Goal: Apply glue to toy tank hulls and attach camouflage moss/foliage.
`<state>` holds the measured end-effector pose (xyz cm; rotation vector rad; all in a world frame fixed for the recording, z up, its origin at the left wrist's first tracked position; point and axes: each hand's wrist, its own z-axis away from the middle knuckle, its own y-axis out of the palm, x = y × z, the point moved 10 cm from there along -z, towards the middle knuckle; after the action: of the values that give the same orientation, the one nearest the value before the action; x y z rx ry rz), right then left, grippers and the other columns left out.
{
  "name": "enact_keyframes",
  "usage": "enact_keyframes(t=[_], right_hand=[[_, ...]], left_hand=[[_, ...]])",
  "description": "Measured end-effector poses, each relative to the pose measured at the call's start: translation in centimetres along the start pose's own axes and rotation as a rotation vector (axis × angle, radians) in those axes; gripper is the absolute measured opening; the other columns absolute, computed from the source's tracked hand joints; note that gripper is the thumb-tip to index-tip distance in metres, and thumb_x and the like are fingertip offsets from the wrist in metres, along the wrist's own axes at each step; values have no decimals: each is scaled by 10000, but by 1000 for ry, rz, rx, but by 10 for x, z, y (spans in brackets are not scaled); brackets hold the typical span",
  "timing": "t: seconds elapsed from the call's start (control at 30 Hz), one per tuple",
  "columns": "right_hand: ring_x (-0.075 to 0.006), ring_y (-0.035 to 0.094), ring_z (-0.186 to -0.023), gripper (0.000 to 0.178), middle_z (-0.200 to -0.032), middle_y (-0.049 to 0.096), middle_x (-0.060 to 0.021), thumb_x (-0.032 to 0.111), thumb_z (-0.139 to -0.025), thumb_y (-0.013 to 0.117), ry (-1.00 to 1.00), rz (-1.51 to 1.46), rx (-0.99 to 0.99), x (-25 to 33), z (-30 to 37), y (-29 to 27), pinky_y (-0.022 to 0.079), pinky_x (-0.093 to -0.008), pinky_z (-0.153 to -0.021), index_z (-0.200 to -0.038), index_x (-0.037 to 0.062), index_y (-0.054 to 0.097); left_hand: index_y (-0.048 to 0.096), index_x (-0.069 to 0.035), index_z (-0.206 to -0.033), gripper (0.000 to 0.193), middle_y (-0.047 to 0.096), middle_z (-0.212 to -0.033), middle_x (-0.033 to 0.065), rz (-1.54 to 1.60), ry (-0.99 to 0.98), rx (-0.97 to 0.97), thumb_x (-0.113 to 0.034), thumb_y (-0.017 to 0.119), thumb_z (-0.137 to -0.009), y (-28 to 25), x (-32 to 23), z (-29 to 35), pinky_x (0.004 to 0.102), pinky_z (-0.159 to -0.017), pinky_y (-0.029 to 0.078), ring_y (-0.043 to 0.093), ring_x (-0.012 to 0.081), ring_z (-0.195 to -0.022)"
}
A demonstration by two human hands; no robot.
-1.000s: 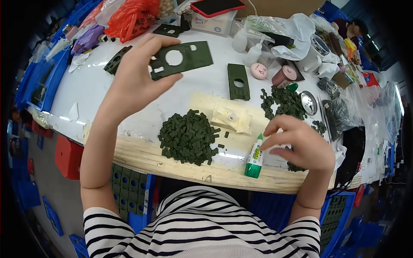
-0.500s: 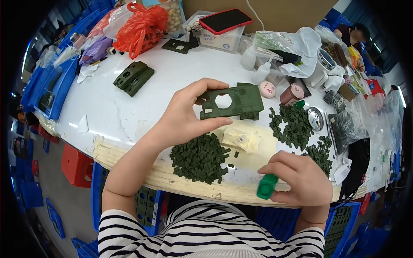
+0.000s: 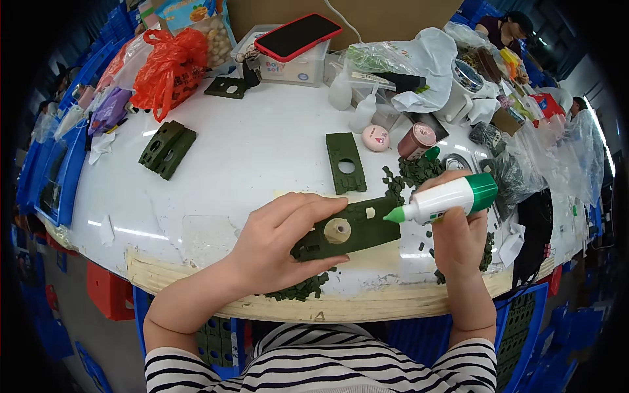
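Note:
My left hand [image 3: 272, 245] grips the left end of a dark green plastic model hull plate [image 3: 367, 243], thumb and fingers on its opposite edges. A cream-coloured fixture peg [image 3: 338, 230] shows through the plate's round hole. My right hand [image 3: 462, 245] is closed around a white glue bottle [image 3: 442, 202] with a green base. The bottle tilts, and its light green nozzle [image 3: 394, 215] points left at the plate's right end; whether it touches I cannot tell. Another green hull plate [image 3: 337, 147] lies just beyond. Small green pieces [image 3: 298, 288] are heaped under my left wrist, partly hidden.
More small green pieces [image 3: 419, 169] lie beyond my right hand, beside a pink-brown jar [image 3: 417, 141]. Stacked green hull parts [image 3: 168, 149] rest at the left. A red-edged phone [image 3: 298, 37] tops a clear box at the back. Plastic bags [image 3: 517, 173] crowd the right side.
The held plate has come down onto the peg, and one plate now lies apart behind it. My right hand has raised the glue bottle and turned its nozzle toward the plate.

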<state>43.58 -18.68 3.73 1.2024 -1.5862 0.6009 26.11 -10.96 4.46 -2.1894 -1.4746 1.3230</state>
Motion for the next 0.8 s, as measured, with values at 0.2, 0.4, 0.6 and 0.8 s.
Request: enact_keyframes(t=[0.2, 0.4, 0.6, 0.8], right_hand=[[-279, 626, -975, 396, -953, 584, -119, 242, -822, 699, 41, 56, 79, -6, 1, 14, 499, -376, -845, -1045, -13, 494], [-302, 630, -964, 390, -935, 564, -115, 272, -835, 678, 43, 75, 76, -5, 1, 17, 497, -414, -879, -1031, -9, 490], [-310, 627, -963, 401, -938, 545, -110, 304, -849, 660, 37, 114, 81, -4, 2, 19, 496, -427, -876, -1039, -2, 482], [-310, 625, -964, 420, -953, 550, -121, 302, -845, 665, 46, 109, 82, -5, 3, 19, 487, -440, -899, -1053, -5, 468]], left_hand=[[575, 25, -1126, 639, 629, -948, 134, -10, 27, -14, -148, 856, -579, -1, -3, 1, 310, -683, 503, 615, 237, -775], [573, 18, -1126, 625, 632, -956, 134, -36, 46, -24, -145, 841, -586, -2, -5, 2, 310, -671, 509, 620, 238, -779], [572, 30, -1131, 644, 631, -949, 137, -47, 64, -35, -136, 853, -576, -2, -6, 2, 301, -661, 508, 618, 229, -769], [572, 27, -1135, 640, 632, -952, 142, -49, 64, -36, -135, 850, -581, -3, -7, 2, 303, -665, 513, 622, 235, -773]])
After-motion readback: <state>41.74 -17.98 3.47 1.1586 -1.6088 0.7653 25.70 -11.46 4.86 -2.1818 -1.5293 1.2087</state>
